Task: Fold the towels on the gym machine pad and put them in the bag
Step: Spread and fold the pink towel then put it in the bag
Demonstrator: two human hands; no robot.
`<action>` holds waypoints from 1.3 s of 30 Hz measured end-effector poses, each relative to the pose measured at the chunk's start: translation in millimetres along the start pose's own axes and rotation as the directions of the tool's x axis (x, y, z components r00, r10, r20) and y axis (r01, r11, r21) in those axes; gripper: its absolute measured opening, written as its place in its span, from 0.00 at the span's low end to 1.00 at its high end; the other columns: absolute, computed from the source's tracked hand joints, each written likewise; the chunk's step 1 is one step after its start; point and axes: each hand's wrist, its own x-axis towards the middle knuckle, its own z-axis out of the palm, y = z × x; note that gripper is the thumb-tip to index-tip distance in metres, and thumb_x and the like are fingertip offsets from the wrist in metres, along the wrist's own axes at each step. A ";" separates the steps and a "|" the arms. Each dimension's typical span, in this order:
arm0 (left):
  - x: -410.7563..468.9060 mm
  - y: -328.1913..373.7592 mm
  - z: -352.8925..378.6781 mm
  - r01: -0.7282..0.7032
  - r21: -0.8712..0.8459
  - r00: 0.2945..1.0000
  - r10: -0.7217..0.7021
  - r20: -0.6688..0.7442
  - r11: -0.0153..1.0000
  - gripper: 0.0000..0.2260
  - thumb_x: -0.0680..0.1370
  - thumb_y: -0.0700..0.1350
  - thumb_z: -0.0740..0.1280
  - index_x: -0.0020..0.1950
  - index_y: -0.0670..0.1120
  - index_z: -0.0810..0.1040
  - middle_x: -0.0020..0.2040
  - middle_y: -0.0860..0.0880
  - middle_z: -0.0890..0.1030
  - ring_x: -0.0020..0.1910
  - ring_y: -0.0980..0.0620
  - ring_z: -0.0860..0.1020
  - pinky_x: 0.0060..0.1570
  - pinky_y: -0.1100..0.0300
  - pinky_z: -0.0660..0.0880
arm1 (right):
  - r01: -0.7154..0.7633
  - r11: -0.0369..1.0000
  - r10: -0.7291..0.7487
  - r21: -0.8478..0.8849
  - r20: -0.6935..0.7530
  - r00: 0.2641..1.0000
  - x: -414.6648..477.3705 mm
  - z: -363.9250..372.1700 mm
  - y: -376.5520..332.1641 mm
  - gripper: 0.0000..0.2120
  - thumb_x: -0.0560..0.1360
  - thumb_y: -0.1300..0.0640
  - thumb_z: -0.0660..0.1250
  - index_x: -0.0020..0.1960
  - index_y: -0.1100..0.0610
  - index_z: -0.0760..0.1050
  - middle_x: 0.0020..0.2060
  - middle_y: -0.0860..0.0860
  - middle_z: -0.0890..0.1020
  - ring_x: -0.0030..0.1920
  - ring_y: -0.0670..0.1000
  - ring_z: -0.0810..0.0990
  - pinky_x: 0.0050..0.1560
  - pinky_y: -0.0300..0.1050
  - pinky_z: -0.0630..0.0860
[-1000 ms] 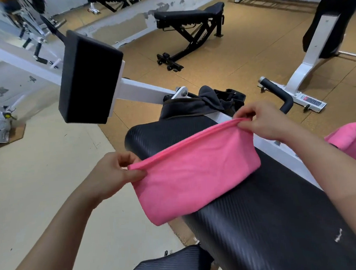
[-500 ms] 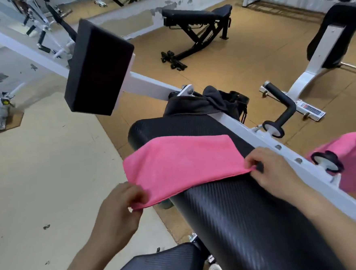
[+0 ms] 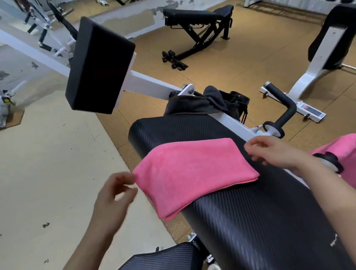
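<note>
Flanking towel (image 3: pixel 192 171): left hand (image 3: pixel 112 199), right hand (image 3: pixel 276 151)

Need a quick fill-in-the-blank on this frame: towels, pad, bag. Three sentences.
1. The folded towel lying on the black pad is ____ in colour.
2. The dark bag sits at the pad's ____ end, away from the person.
3. A second towel of the same colour shows at the picture's ____ edge.

Missing words: pink; far; right.

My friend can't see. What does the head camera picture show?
A folded pink towel lies across a black gym machine pad, with the left hand and right hand at its two ends. A dark bag sits beyond the pad.
</note>
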 end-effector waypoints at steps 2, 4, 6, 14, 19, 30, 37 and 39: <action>18.6 4.8 7.7 0.242 -0.260 0.967 -0.255 -0.017 0.935 0.10 0.78 0.45 0.67 0.60 0.50 0.77 0.56 0.48 0.81 0.56 0.49 0.79 0.57 0.48 0.76 | -0.058 0.994 0.062 0.097 -0.038 0.997 16.2 13.2 -10.4 0.12 0.80 0.45 0.62 0.54 0.52 0.76 0.42 0.50 0.77 0.41 0.48 0.75 0.42 0.43 0.71; 31.2 7.3 15.4 0.380 -0.317 0.923 -0.379 0.070 0.869 0.14 0.80 0.53 0.64 0.62 0.48 0.77 0.57 0.46 0.82 0.56 0.48 0.79 0.55 0.48 0.76 | -0.080 0.990 0.076 0.117 0.032 0.997 30.8 25.0 -18.6 0.14 0.79 0.41 0.60 0.51 0.50 0.76 0.38 0.51 0.72 0.39 0.50 0.70 0.39 0.44 0.67; 35.1 10.0 23.4 0.439 -0.314 0.898 -0.418 0.135 0.842 0.17 0.79 0.57 0.64 0.60 0.48 0.80 0.55 0.47 0.83 0.55 0.48 0.80 0.51 0.50 0.77 | -0.074 0.992 0.066 0.104 0.078 0.995 42.9 29.6 -21.4 0.15 0.77 0.39 0.63 0.50 0.50 0.77 0.38 0.53 0.72 0.39 0.52 0.69 0.37 0.45 0.63; 33.9 3.5 34.6 0.434 -0.492 0.896 -0.416 0.153 0.755 0.19 0.73 0.52 0.70 0.59 0.43 0.82 0.53 0.45 0.82 0.51 0.48 0.77 0.51 0.51 0.75 | -0.152 0.985 0.135 0.084 0.177 0.975 63.6 24.4 -22.4 0.20 0.69 0.44 0.76 0.53 0.56 0.80 0.42 0.53 0.80 0.42 0.53 0.72 0.35 0.44 0.64; 31.9 0.6 35.8 0.256 -0.489 0.951 -0.309 -0.030 0.834 0.17 0.76 0.50 0.68 0.56 0.37 0.77 0.48 0.43 0.78 0.44 0.48 0.75 0.41 0.52 0.75 | -0.027 0.963 -0.017 0.270 0.157 0.987 67.0 23.0 -22.2 0.09 0.75 0.55 0.72 0.50 0.60 0.77 0.44 0.56 0.82 0.43 0.53 0.79 0.44 0.47 0.76; 35.6 12.9 33.5 0.098 -0.191 0.926 -0.159 -0.342 0.977 0.09 0.79 0.51 0.67 0.55 0.51 0.71 0.46 0.46 0.76 0.36 0.51 0.72 0.35 0.57 0.69 | 0.151 0.957 -0.238 -0.248 -0.373 0.897 70.3 44.6 -33.7 0.14 0.78 0.45 0.64 0.51 0.57 0.71 0.42 0.50 0.76 0.45 0.54 0.74 0.40 0.47 0.64; 18.0 9.9 43.0 0.454 -0.714 0.856 -0.484 0.182 0.533 0.26 0.73 0.61 0.66 0.65 0.47 0.78 0.59 0.46 0.83 0.59 0.44 0.80 0.63 0.40 0.72 | 0.400 0.835 -0.498 -0.378 -0.209 0.841 27.2 90.6 -79.7 0.24 0.80 0.45 0.56 0.70 0.57 0.69 0.67 0.56 0.73 0.68 0.57 0.69 0.68 0.51 0.65; 9.3 4.9 52.3 0.439 -0.679 0.860 -0.493 0.130 0.588 0.25 0.74 0.58 0.66 0.65 0.44 0.76 0.58 0.45 0.83 0.58 0.47 0.81 0.61 0.45 0.75 | 0.486 0.783 -0.501 -0.388 0.068 0.863 5.2 118.3 -91.7 0.29 0.81 0.41 0.53 0.77 0.54 0.59 0.76 0.51 0.62 0.76 0.51 0.57 0.75 0.48 0.52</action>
